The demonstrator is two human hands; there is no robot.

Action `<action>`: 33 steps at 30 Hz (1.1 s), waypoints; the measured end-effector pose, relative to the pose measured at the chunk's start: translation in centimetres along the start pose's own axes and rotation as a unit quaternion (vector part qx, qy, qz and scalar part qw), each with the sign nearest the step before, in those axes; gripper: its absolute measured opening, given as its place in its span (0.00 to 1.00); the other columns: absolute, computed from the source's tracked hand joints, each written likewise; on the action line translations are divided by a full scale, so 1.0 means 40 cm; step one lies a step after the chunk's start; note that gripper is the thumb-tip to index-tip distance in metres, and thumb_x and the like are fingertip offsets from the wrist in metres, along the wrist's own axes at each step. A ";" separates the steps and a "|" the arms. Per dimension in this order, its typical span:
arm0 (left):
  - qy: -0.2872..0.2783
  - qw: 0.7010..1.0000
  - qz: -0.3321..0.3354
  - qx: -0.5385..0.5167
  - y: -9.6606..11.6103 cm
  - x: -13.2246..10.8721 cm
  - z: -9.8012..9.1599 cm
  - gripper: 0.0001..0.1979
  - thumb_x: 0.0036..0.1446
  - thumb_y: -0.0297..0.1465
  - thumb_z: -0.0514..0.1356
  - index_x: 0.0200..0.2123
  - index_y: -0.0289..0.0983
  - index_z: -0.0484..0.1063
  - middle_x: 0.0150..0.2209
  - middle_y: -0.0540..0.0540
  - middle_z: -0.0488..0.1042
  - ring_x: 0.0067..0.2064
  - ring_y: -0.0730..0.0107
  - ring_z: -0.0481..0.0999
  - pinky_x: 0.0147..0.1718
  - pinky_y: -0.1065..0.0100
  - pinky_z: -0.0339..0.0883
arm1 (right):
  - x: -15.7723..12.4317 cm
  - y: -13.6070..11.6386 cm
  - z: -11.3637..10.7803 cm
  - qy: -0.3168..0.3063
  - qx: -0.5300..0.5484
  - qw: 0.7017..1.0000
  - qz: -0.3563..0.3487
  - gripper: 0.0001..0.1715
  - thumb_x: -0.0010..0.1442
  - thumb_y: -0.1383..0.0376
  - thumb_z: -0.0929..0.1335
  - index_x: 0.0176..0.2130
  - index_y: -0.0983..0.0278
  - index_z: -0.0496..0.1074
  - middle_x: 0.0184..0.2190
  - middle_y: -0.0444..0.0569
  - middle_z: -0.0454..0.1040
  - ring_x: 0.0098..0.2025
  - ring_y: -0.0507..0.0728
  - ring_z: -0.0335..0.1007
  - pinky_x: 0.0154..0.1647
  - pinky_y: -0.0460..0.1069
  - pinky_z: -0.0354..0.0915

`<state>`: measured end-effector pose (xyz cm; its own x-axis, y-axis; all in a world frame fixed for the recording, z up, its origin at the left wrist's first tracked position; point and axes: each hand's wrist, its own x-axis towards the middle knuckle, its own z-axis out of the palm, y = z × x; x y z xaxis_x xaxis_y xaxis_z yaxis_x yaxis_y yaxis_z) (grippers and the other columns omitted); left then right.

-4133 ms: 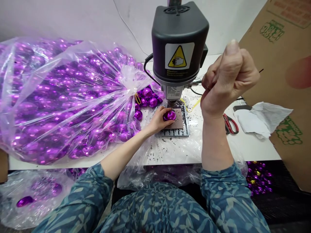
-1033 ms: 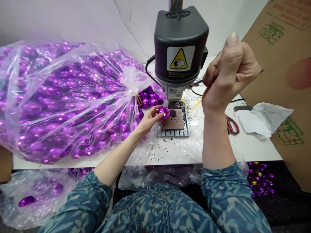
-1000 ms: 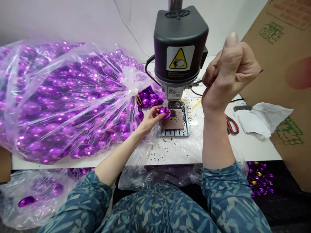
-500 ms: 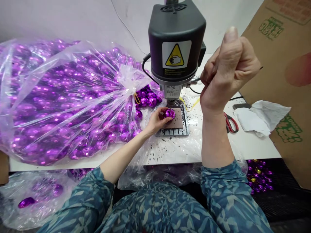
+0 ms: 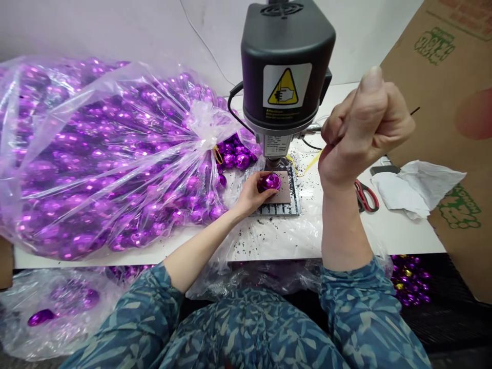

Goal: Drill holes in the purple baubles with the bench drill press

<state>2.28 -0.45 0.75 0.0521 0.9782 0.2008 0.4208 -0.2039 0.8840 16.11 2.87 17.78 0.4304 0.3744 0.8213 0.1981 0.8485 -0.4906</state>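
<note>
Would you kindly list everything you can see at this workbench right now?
drill press: one, black, centre back of the table
bauble: one, shiny purple, at the pad under the drill
pad: one, brown, on the drill's base
big bag: one, clear, full of purple baubles, left on the table
loose baubles: several, purple, at the bag's mouth
scissors: one pair, red handles, right of the drill
paper: one, white, crumpled, far right
cardboard box: one, brown, right edge
table: one, white, strewn with dark chips
low bag: one, clear, bottom left
lever: one, thin black, in the right fist
left hand: holds the bauble
right hand: closed on the lever
</note>
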 end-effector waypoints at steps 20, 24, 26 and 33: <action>-0.007 0.999 -0.017 -0.046 -0.001 0.000 0.000 0.26 0.52 0.31 0.74 0.53 0.36 0.72 0.46 0.42 0.78 0.44 0.62 0.79 0.43 0.60 0.76 | -0.095 0.077 -0.043 0.054 0.103 0.985 -0.127 0.33 0.65 0.58 0.66 0.22 0.63 0.41 0.14 0.38 0.39 0.13 0.42 0.38 0.15 0.44 0.41; 0.000 0.999 -0.020 -0.043 -0.004 0.000 0.000 0.27 0.51 0.32 0.75 0.53 0.37 0.72 0.47 0.41 0.78 0.44 0.62 0.79 0.43 0.60 0.75 | -0.102 0.081 -0.051 0.048 0.127 0.984 -0.112 0.35 0.64 0.59 0.68 0.22 0.64 0.39 0.13 0.36 0.38 0.12 0.42 0.38 0.14 0.43 0.43; -0.002 0.999 -0.023 -0.043 -0.005 0.000 0.001 0.27 0.51 0.32 0.75 0.53 0.37 0.72 0.46 0.41 0.78 0.43 0.62 0.78 0.42 0.61 0.75 | -0.103 0.084 -0.050 0.069 0.126 0.984 -0.106 0.37 0.62 0.56 0.69 0.23 0.64 0.38 0.13 0.36 0.37 0.12 0.41 0.37 0.14 0.43 0.43; -0.002 0.999 -0.017 -0.034 -0.003 -0.002 0.002 0.27 0.52 0.31 0.74 0.53 0.37 0.72 0.45 0.43 0.78 0.41 0.65 0.78 0.41 0.63 0.75 | -0.126 0.111 -0.056 0.070 0.152 0.974 -0.152 0.36 0.60 0.61 0.68 0.22 0.64 0.37 0.10 0.35 0.38 0.11 0.43 0.35 0.12 0.45 0.42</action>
<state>2.28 -0.50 0.61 0.0415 0.9848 0.1687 0.3597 -0.1722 0.9170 16.80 3.90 10.81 0.5129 0.0528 0.8568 0.0733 0.9918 -0.1050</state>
